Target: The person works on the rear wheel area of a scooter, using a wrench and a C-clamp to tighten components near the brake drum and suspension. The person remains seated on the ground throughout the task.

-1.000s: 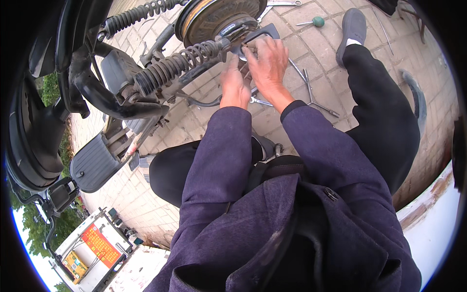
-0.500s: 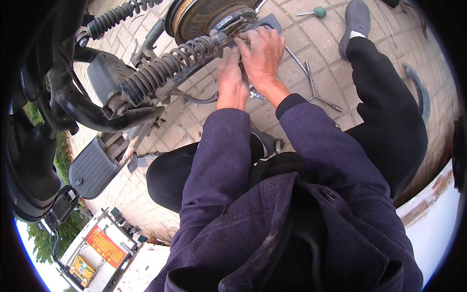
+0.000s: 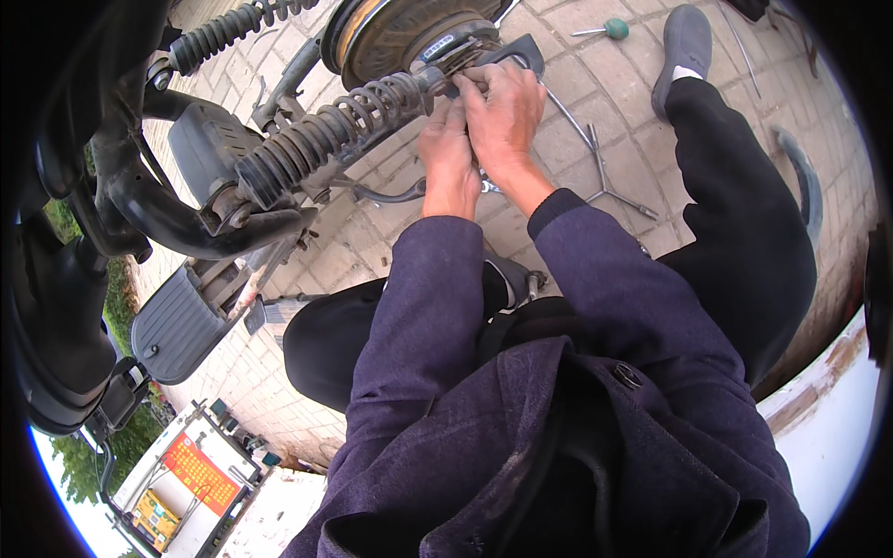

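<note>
My right hand (image 3: 505, 113) is bent over the lower end of a coil-spring shock absorber (image 3: 326, 139), beside a rusty wheel hub (image 3: 395, 56). Its fingers are pinched together against the parts there. Just to its left and a little nearer, my left hand (image 3: 448, 158) is closed, fingertips pointing up at the same place. Whatever the fingers hold is hidden behind them and too small to make out. A dark flat bracket (image 3: 523, 54) projects beyond my right knuckles. Below my hands, part of a shiny metal tool (image 3: 489, 186) shows.
A three-armed socket wrench (image 3: 600, 167) lies on the paving (image 3: 586, 93) at my right. Farther off is a green-handled screwdriver (image 3: 614, 29). The vehicle's black frame (image 3: 186, 219) and footrest (image 3: 186, 325) fill the left side. A curved grey piece (image 3: 800, 177) lies beyond my right leg.
The view has shifted slightly, so the hub and shock absorber sit a little lower and farther right. Both hands stay at the same spot, with only small finger movement.
</note>
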{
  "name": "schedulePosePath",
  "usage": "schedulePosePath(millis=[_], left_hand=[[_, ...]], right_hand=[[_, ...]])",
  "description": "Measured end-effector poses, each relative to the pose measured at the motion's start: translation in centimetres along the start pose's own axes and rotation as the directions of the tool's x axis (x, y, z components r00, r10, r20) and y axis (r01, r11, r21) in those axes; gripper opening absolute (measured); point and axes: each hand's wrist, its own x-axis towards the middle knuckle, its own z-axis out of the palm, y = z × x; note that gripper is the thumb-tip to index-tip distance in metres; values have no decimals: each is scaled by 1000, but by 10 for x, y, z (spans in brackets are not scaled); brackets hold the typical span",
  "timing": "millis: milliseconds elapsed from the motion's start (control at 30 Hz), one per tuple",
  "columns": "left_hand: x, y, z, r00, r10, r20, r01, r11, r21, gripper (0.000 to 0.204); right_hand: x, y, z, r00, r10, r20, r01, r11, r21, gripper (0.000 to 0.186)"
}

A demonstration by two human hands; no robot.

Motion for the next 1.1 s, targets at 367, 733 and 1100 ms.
schedulePosePath(millis=[367,733,1100], left_hand=[[1,-2,-1,999,31,19,-30,999,-22,27],[-3,10,2,998,-14,-64,18,998,66,21],[-2,14,-9,997,-49,55,44,996,77,31]], right_hand=[[4,2,-4,994,-113,-4,113,993,-45,12],[13,33,-38,983,-186,-1,186,982,-19,17],[-50,179,-32,826,219,519,45,893,-448,25]])
